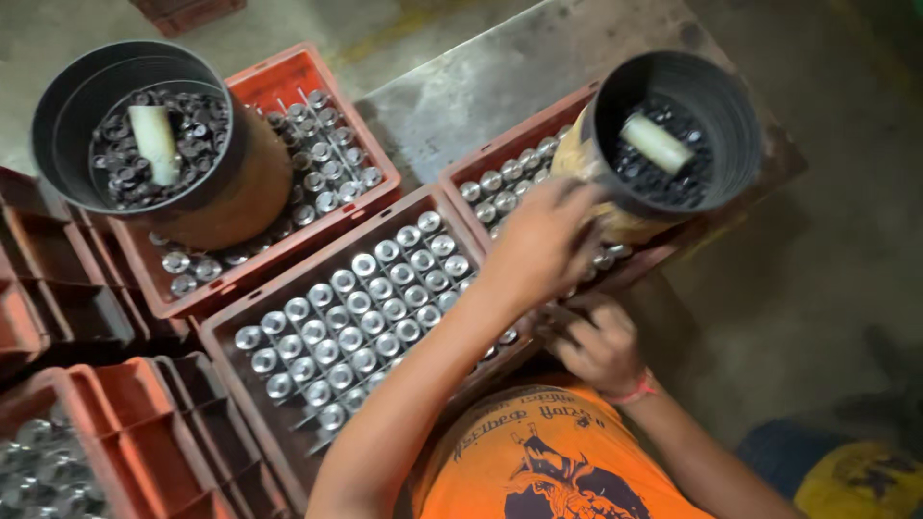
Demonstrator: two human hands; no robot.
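Head view is showing small shiny metal cups (370,317) standing in rows in the middle red crate (252,384): judged hard, light, slick, best pinched at the rim. Left hand (543,240) is reaching over the crate edge, fingers curled downward. Right hand (601,344) is resting nearby, fingers curled; grip unclear. Black buckets (731,106) are sitting on neighbouring crates.

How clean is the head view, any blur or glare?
Head view: the left hand and right hand are motion-blurred; the shiny metal cups in the middle crate catch bright highlights; the floor at right lies in dim shadow.
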